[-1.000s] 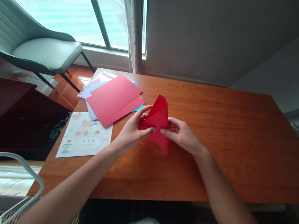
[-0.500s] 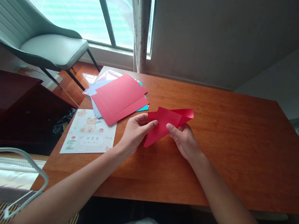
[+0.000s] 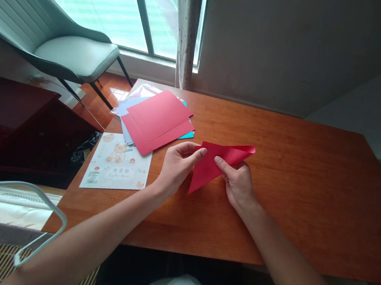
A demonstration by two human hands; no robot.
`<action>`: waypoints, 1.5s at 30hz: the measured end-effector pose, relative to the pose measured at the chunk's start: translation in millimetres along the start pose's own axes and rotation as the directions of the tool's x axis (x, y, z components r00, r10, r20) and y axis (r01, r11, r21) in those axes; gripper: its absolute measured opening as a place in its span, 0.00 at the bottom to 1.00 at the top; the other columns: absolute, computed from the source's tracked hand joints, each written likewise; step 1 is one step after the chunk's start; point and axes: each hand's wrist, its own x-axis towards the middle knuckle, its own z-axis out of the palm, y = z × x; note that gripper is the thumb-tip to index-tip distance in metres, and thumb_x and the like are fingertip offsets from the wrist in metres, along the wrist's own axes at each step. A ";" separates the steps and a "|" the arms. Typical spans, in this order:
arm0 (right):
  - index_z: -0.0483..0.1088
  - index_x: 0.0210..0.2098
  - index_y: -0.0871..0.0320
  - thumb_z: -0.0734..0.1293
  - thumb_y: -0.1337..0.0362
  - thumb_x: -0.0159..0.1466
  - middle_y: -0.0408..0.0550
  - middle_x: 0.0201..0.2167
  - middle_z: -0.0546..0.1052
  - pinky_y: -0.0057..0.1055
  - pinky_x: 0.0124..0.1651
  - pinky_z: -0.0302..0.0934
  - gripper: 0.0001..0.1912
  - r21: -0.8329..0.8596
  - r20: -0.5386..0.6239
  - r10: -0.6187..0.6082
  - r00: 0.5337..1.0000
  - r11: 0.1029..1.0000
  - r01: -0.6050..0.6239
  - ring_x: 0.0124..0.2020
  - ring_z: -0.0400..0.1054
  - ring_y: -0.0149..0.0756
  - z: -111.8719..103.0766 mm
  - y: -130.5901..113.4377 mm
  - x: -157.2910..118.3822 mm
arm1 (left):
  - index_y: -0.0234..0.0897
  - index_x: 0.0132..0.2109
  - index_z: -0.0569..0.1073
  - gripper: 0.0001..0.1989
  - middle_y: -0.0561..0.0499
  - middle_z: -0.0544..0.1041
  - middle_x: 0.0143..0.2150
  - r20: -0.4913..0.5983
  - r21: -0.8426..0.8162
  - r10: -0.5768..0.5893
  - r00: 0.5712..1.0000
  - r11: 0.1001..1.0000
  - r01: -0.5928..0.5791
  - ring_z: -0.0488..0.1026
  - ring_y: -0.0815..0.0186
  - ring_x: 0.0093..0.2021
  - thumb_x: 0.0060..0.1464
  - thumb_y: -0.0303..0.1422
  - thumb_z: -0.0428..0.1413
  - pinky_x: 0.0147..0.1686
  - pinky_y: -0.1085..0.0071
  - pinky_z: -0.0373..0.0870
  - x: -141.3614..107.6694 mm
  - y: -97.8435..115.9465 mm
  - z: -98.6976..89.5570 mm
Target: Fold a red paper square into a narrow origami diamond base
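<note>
Red sheet (image 3: 204, 169) had turned; left hand (image 3: 177, 163) and right hand (image 3: 240, 185) pinched it (likely mid-fold); next presumably called for aligning edges.

Domestic room, by its furnishings: one long wooden table (image 3: 307, 195); one pale, padded, dark-legged chair (image 3: 80, 56) near a window (image 3: 102, 6); one light curtain (image 3: 188, 38), hanging at the window's edge; glossy reddish floor (image 3: 110, 79); one low, dark-red piece of furniture (image 3: 10, 110); plain wall (image 3: 262, 45).
</note>
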 end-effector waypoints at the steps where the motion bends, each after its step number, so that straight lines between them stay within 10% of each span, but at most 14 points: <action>1: 0.80 0.36 0.56 0.80 0.61 0.50 0.46 0.39 0.84 0.45 0.54 0.71 0.15 0.002 0.006 0.003 1.000 1.000 -0.003 0.41 0.78 0.45 0.0 -0.8 -0.5 | 0.34 0.35 0.79 0.15 0.49 0.82 0.34 -0.001 -0.006 -0.006 1.000 1.000 0.006 0.75 0.69 0.32 0.49 0.43 0.68 0.34 0.74 0.71 0.3 -0.2 -0.5; 45: 0.79 0.35 0.55 0.80 0.60 0.50 0.47 0.39 0.84 0.49 0.55 0.70 0.15 -0.039 -0.035 -0.009 0.999 0.999 0.007 0.44 0.78 0.47 3.4 -3.7 -5.1 | 0.34 0.38 0.82 0.15 0.46 0.83 0.37 0.007 -0.018 -0.032 0.999 0.999 0.032 0.77 0.65 0.35 0.50 0.42 0.68 0.37 0.70 0.71 -0.9 2.4 -0.7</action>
